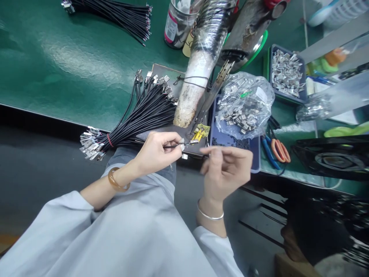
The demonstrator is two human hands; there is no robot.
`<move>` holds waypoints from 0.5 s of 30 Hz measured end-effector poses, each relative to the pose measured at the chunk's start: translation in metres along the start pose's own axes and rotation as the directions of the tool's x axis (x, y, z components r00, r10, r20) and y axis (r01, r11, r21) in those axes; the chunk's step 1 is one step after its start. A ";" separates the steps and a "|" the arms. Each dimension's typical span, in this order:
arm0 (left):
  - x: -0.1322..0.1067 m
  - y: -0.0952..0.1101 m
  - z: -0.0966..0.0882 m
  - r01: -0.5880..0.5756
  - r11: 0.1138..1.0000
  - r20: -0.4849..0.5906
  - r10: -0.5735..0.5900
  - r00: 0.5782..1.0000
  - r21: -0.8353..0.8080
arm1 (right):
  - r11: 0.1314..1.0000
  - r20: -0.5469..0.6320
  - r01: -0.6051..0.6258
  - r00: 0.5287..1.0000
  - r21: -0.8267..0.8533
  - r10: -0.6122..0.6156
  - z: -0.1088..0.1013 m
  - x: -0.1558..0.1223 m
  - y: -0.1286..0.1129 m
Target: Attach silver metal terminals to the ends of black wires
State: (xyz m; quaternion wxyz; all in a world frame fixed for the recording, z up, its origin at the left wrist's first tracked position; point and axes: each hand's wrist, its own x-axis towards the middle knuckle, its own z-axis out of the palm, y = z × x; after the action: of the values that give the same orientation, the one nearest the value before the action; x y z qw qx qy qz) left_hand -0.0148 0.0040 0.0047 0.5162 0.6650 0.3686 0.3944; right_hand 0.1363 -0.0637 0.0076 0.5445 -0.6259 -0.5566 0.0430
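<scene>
My left hand pinches a black cable between thumb and forefinger. At the cable's tip, just beyond the fingers, is a small metal connector. To its right is my right hand, a little blurred, thumb and forefinger drawn together and the other fingers curled; what they pinch, if anything, cannot be made out. Left of my hands, a bundle of black cables with metal connectors at both ends is tied with a red band. Above the held connector, a soldering iron points down toward a yellow clip-like piece.
A plastic bag of metal connector shells lies in a blue tray. Behind it stands a bin of metal parts. Orange-handled pliers, a fan, a jar and another cable bundle are around. A person's head shows lower right.
</scene>
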 end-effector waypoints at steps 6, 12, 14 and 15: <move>-0.002 -0.002 -0.004 -0.067 0.996 0.088 0.061 0.994 0.062 | 0.947 0.291 0.201 0.949 -0.251 -0.124 0.001 0.001 -0.007; -0.001 -0.006 -0.012 -0.069 0.997 0.194 0.076 0.978 -0.042 | 0.984 0.311 0.140 0.945 -0.113 -0.099 -0.005 0.002 -0.007; -0.001 -0.007 -0.012 -0.024 0.995 0.211 0.045 0.977 -0.101 | 0.989 0.168 0.078 0.984 -0.129 -0.056 -0.018 0.009 -0.001; 0.000 -0.008 -0.012 -0.004 0.993 0.214 0.030 0.976 -0.120 | 0.985 0.078 0.038 0.997 -0.170 -0.025 -0.024 0.014 0.003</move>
State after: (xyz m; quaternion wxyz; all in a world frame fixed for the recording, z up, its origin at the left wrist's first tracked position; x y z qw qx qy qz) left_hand -0.0262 0.0100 -0.0012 0.5882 0.6751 0.2806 0.3458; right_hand 0.1599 -0.0679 0.0226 0.4677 -0.6596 -0.5883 0.0099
